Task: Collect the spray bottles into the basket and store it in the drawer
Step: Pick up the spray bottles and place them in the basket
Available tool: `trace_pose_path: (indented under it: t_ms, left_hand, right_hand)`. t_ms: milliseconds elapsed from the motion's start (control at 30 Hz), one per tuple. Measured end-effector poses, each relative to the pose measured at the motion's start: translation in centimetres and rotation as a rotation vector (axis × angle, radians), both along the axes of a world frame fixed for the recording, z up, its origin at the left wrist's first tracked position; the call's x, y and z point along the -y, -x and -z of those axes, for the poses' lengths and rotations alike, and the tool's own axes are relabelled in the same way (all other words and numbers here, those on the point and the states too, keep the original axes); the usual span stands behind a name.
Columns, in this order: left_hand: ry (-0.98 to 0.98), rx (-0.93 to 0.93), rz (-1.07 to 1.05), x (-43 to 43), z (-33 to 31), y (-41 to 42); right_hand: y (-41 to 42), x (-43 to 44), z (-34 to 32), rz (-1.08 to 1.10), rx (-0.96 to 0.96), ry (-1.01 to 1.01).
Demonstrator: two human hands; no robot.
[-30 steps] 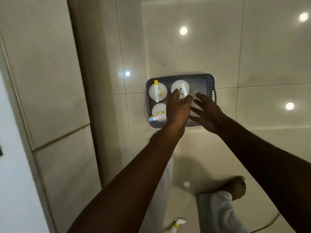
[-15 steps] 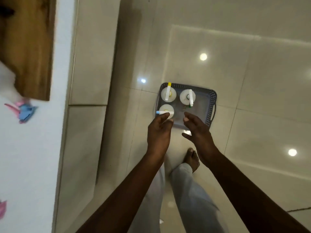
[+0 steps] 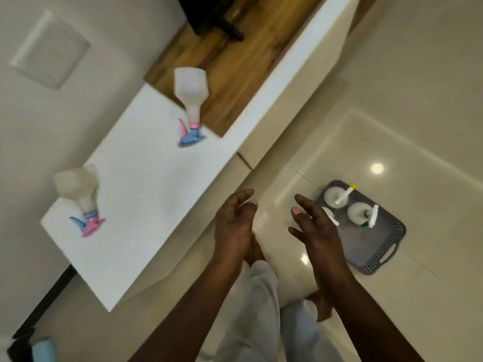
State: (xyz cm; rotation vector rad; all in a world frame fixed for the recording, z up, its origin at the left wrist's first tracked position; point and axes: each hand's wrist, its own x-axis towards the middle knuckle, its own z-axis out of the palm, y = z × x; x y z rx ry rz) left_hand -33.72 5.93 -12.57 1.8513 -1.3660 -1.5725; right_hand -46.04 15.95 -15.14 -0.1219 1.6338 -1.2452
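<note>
A grey perforated basket (image 3: 384,246) sits on the tiled floor at the right. In it stand three white spray bottles: one with a yellow-tipped nozzle (image 3: 335,196), one with a white nozzle (image 3: 362,213), and a third (image 3: 329,214) partly hidden behind my right hand. Two more white spray bottles stand on the white counter: one with a blue and pink trigger (image 3: 189,100) further back, another (image 3: 81,194) near the counter's left end. My left hand (image 3: 234,226) and my right hand (image 3: 313,228) hover open and empty between counter and basket.
The white counter (image 3: 146,194) runs diagonally above closed cabinet fronts (image 3: 298,82). A wooden surface (image 3: 235,56) with a dark object lies behind it. My legs in pale trousers (image 3: 256,304) and bare feet are below. Glossy floor tiles (image 3: 392,126) spread around the basket.
Both hands have drawn back from the basket and risen. The view has swung left and up, so the counter with two bottles now shows; the basket has stayed on the floor.
</note>
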Motion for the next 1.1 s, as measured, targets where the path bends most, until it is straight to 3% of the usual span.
trace_pose_path:
  t_ms: [267,433,567,733,867,1100]
  left_hand:
    - [0.071,-0.040,-0.227,10.2,-0.2,-6.8]
    - [0.118,-0.009,-0.282,17.0,2.2,-7.4]
    - [0.187,0.068,-0.182,22.9,4.5,-6.5]
    - [0.303,0.315,0.049,28.5,6.8,-4.2]
    - [0.298,0.438,0.231,31.0,8.8,-3.6]
    - [0.312,0.433,0.264,31.5,9.7,-4.1]
  right_hand:
    - [-2.4,14.6,-2.5,-0.223,-0.204,0.124]
    - [-2.1,24.9,-1.7,-0.379,-0.469,0.168]
    - [-1.5,33.6,-0.6,-0.512,-0.737,0.159]
    - [-1.0,41.5,1.5,-0.738,-0.909,0.143]
    - [-1.7,43.9,3.1,-0.836,-0.897,0.096]
    - [-0.6,43.6,4.0,-0.739,-0.863,0.144]
